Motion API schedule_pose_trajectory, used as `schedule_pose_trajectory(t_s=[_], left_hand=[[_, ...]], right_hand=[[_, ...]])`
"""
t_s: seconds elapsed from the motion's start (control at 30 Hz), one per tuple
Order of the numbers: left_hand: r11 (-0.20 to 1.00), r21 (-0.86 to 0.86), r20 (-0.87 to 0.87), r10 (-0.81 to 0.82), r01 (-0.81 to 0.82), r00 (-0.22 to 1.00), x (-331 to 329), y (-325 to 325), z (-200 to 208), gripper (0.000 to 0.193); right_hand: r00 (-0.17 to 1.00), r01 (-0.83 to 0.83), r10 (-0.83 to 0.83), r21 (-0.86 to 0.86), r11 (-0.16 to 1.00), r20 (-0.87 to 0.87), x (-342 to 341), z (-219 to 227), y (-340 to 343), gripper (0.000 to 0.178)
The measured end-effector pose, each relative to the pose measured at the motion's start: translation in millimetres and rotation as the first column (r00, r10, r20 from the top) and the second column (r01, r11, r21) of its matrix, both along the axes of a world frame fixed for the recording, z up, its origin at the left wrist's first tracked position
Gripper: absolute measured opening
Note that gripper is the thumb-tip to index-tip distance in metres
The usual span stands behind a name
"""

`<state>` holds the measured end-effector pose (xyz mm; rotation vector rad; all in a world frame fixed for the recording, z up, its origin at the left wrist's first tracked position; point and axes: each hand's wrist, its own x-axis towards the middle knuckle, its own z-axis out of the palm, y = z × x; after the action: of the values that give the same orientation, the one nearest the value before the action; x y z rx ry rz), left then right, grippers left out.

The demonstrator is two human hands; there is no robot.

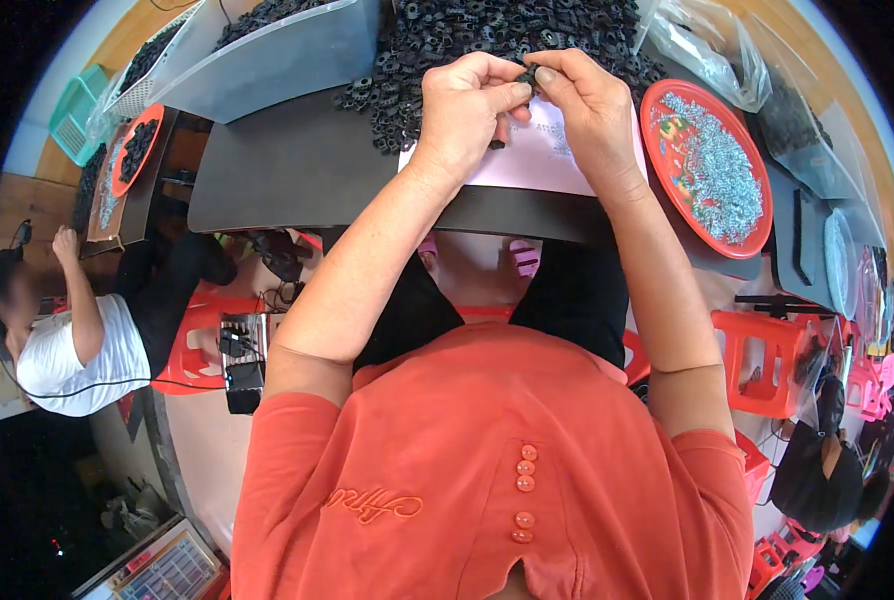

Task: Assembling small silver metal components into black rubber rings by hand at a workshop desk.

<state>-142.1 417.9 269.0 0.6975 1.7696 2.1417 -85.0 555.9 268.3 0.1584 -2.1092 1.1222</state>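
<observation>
My left hand [463,112] and my right hand [589,108] meet over the far part of the table. Their fingertips pinch a small black plastic piece [528,74] between them. Fingers hide much of it, so its exact kind does not show. Under the hands lies a pale pink sheet [537,177] with a few tiny silvery pieces [557,140] on it. Another small black part [497,145] sits just below my left fingers. Beyond and around the hands spreads a heap of similar black plastic parts [395,92].
On the right stands a red tray [657,180] of tiny silvery metal pieces [719,175]. Translucent bins [297,60] hold black parts at the far left. The dark table [277,175] ends close before me. A co-worker [77,345] sits at the left; red stools [762,365] stand nearby.
</observation>
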Motion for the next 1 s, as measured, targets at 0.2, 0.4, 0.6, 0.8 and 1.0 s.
schedule_pose_trajectory(t_s=[0.2,0.4,0.6,0.8,1.0], left_hand=[[0.999,-0.012,0.005,0.035,-0.035,0.999,-0.7,0.4,0.6,0.009],[0.994,-0.093,-0.035,0.057,-0.060,0.998,4.6,1.1,4.1,0.009],[0.993,-0.084,-0.075,0.075,-0.081,0.994,0.1,2.8,-3.6,0.007],[0.986,-0.131,-0.101,0.089,-0.102,0.991,2.7,3.3,-3.2,0.008],[0.993,-0.087,-0.061,0.079,-0.084,0.995,4.0,3.3,-2.4,0.008]], right_hand=[[0.997,0.061,-0.052,0.136,0.989,-0.065,0.3,0.0,-2.0,0.012],[0.982,0.181,-0.172,0.135,0.974,-0.074,1.2,-3.2,-1.5,0.012],[0.984,0.160,-0.146,0.159,0.974,-0.098,1.9,-3.1,-3.3,0.011],[0.986,0.157,-0.144,0.171,0.973,-0.087,2.2,-3.5,-4.6,0.010],[0.998,0.057,-0.057,-0.016,0.998,-0.002,3.7,0.6,-3.0,0.011]])
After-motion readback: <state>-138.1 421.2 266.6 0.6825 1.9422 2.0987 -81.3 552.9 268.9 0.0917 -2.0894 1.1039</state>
